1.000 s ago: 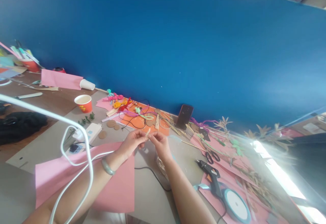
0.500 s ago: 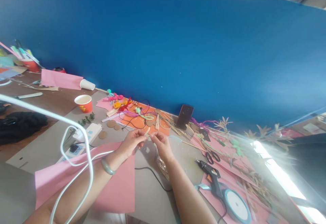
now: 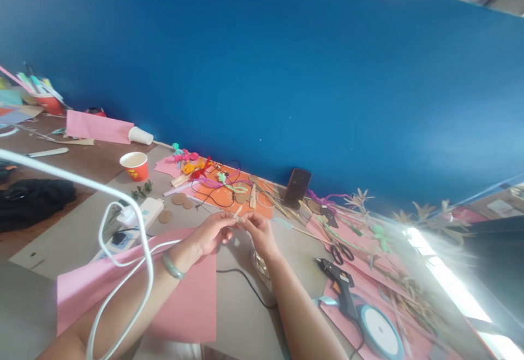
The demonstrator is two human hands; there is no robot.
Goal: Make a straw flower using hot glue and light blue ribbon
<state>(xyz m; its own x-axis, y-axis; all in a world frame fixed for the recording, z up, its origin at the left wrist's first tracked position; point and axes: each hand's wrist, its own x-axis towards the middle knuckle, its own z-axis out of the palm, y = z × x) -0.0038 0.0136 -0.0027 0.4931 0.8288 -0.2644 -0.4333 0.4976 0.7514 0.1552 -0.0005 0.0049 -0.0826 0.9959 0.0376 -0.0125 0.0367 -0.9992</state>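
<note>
My left hand (image 3: 214,231) and my right hand (image 3: 258,232) meet over the table, thumbs and fingers pinched together. Between their fingertips is a small, pale, thin strip (image 3: 237,212), its top end poking up; its exact kind is too small to make out. Both hands are closed on it. Below the left forearm lies a sheet of pink paper (image 3: 186,305). A coil of pale cord (image 3: 260,267) sits beside my right wrist, partly hidden by it. Beyond the fingers are an orange sheet (image 3: 210,189) and several round wooden discs (image 3: 165,217).
A white cable (image 3: 143,240) loops across the left forearm. A black glue gun (image 3: 339,281), scissors (image 3: 341,253) and a ribbon spool (image 3: 380,330) lie at right. A phone (image 3: 297,187) leans on the blue wall. A paper cup (image 3: 135,166) and power strip (image 3: 143,220) stand left.
My fingers have drawn slightly closer together around the pale strip, and the left hand has turned a little. The white cable has shifted slightly. Everything else stays put.
</note>
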